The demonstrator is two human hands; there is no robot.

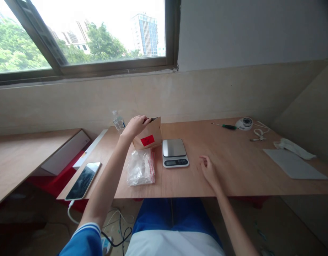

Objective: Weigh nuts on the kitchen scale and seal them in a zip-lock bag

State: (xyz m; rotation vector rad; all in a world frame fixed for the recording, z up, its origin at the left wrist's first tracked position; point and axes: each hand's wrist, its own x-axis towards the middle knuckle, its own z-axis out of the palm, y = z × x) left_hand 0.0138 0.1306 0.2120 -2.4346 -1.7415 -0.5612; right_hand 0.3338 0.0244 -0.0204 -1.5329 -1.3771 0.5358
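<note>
A brown paper bag with a red label stands upright on the table, its top gaping a little. My left hand is closed on the bag's top rim; the fingers' inner side is hidden. Right of the bag sits a kitchen scale with a bare steel plate and a dark display. In front of the bag lies a stack of clear zip bags with red seal strips. My right hand is low over the table, right of the scale, fingers loosely bent and a little apart, nothing visible in them.
A water bottle stands behind my left wrist. A phone on a white cable lies at the front left edge. Far right are a screwdriver, a dome camera with its cable, a grey sheet and a white plastic wrapper.
</note>
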